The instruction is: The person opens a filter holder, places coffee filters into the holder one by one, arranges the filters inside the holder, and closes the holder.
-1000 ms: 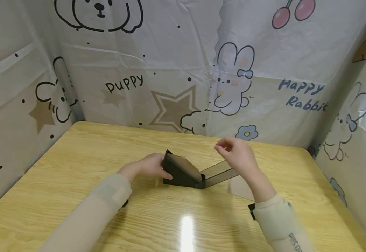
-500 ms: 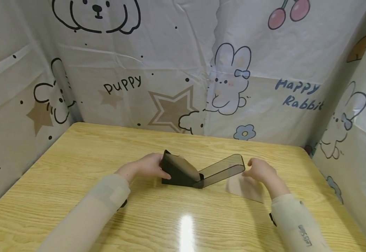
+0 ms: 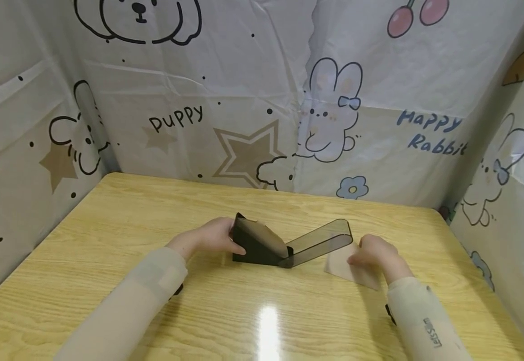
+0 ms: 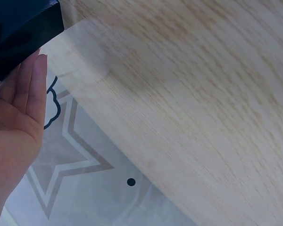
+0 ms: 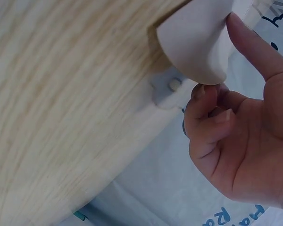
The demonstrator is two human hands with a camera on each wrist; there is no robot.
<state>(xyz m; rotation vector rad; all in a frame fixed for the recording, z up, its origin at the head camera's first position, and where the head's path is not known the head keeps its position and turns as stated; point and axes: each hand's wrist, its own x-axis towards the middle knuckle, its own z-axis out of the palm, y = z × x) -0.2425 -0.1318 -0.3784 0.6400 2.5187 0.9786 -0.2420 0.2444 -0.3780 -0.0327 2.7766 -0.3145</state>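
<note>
At the middle of the table a black wedge-shaped box (image 3: 254, 248) stands with its smoky see-through lid (image 3: 318, 245) swung out to the right. Brownish contents show at its sloping opening. My left hand (image 3: 214, 236) grips the box's left end, thumb in front; in the left wrist view the fingers lie against the dark box (image 4: 26, 40). Right of the lid is a pale paper piece (image 3: 340, 264), which looks like a coffee filter. My right hand (image 3: 374, 253) pinches it; in the right wrist view the round-edged paper (image 5: 195, 42) bends between thumb and fingers.
The wooden table (image 3: 199, 311) meets a printed cloth backdrop (image 3: 244, 100) behind and at both sides. The lid's raised end is close to the right hand's fingers.
My right hand has moved from above the lid, right and down to the paper, and now pinches it. The left hand keeps its grip on the box.
</note>
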